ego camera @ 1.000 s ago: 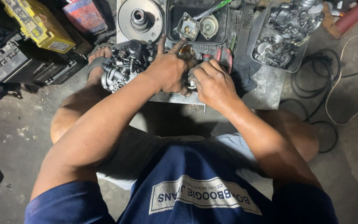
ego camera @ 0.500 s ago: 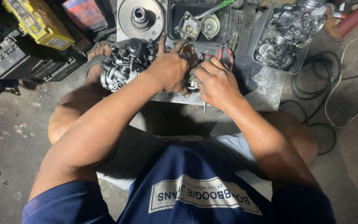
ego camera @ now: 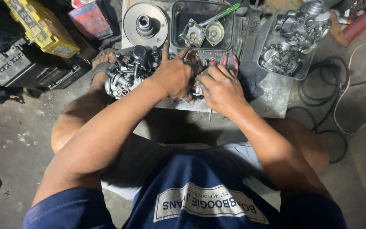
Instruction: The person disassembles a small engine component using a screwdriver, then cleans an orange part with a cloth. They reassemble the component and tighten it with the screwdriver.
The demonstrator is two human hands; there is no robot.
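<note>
Currently your left hand (ego camera: 175,76) and right hand (ego camera: 220,90) clamp a small metal part (ego camera: 196,87); black tray (ego camera: 175,25) just beyond holds two round caps (ego camera: 203,34).

Stained, dim concrete floor (ego camera: 13,140), perhaps oily.
</note>
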